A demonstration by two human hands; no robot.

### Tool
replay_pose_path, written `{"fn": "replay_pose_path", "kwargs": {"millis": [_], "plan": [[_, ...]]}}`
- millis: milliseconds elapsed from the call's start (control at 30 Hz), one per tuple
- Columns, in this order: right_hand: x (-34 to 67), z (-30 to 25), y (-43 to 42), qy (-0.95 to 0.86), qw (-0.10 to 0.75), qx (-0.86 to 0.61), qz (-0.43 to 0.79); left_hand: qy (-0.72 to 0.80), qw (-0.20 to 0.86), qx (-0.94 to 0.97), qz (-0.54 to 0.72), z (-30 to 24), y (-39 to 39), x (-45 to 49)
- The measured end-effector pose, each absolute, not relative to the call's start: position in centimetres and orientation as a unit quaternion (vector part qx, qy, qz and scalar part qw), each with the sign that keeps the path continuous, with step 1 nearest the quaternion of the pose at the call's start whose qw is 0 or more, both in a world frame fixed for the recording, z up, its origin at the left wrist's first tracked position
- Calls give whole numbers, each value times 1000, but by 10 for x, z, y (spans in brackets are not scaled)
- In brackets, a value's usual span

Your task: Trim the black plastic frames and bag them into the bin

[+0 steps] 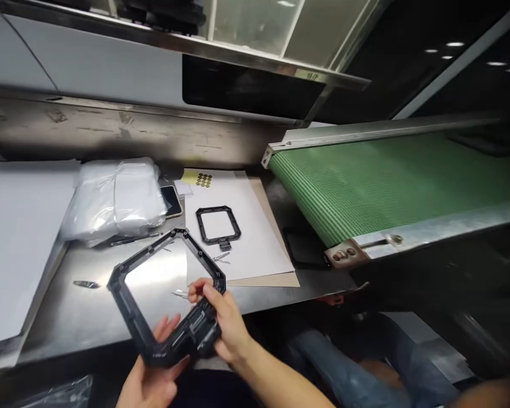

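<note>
A black plastic frame (130, 317) with clipped corners and a block-like part on its lower side is held tilted above the table's front edge. My left hand (147, 379) grips its lower-left corner from below, with fingertips showing inside the opening. My right hand (227, 320) holds the right side near the block-like part, fingers curled around the rim. Beyond it, a similar black frame (233, 218) with a small tab lies flat on a white sheet (255, 249). Small metal pieces (221, 256) lie just below that tab.
Bundled clear plastic bags (114, 198) sit at the back left beside a phone (171, 201). A white board (21, 238) covers the left. A small blade-like tool (86, 284) lies on the metal table. To the right runs a green conveyor belt (391, 181); another person's legs (348, 368) are below.
</note>
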State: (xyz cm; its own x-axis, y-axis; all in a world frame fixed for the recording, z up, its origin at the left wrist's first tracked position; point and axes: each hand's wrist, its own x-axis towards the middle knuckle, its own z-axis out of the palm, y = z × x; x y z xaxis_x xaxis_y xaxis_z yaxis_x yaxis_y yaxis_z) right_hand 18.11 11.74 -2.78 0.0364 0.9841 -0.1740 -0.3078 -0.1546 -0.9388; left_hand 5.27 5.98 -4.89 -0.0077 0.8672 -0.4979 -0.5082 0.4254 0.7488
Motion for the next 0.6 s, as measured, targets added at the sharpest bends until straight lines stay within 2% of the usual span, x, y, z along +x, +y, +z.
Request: {"fn": "replay_pose_path", "kwargs": {"millis": [167, 267, 367, 467, 600], "plan": [[152, -45, 78, -324, 528, -508, 599, 486, 699, 73, 519, -44, 58, 58], [154, -53, 73, -466, 471, -547, 512, 502, 730, 5, 464, -45, 51, 53], [176, -60, 87, -599, 396, -522, 460, 538, 716, 20, 445, -37, 50, 49], [215, -73, 118, -663, 359, -516, 406, 575, 675, 84, 456, -19, 54, 45], [262, -108, 165, -677, 322, -610, 259, 590, 644, 128, 469, 2, 51, 42]]}}
